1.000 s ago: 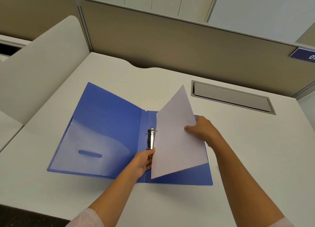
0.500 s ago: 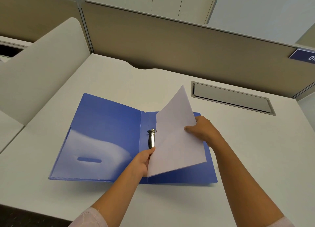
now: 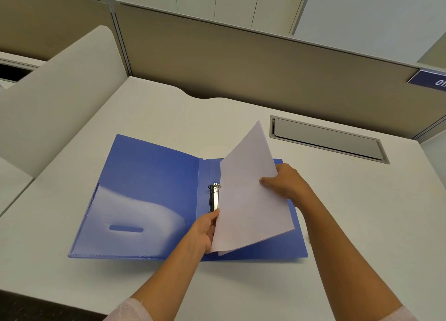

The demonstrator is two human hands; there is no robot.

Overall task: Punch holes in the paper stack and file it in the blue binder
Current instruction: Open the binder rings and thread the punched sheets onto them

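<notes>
On white desk (image 3: 337,224), blue binder (image 3: 149,176) lying open, paper (image 3: 248,200) tilted up over its right half with its left edge just beside the metal rings (image 3: 214,197), left hand (image 3: 205,231) pinching the near corner, right hand (image 3: 287,185) gripping the right edge.

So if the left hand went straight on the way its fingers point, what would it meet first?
Most likely the metal ring clip in the blue binder, just beyond the left hand; depth is unclear.
</notes>
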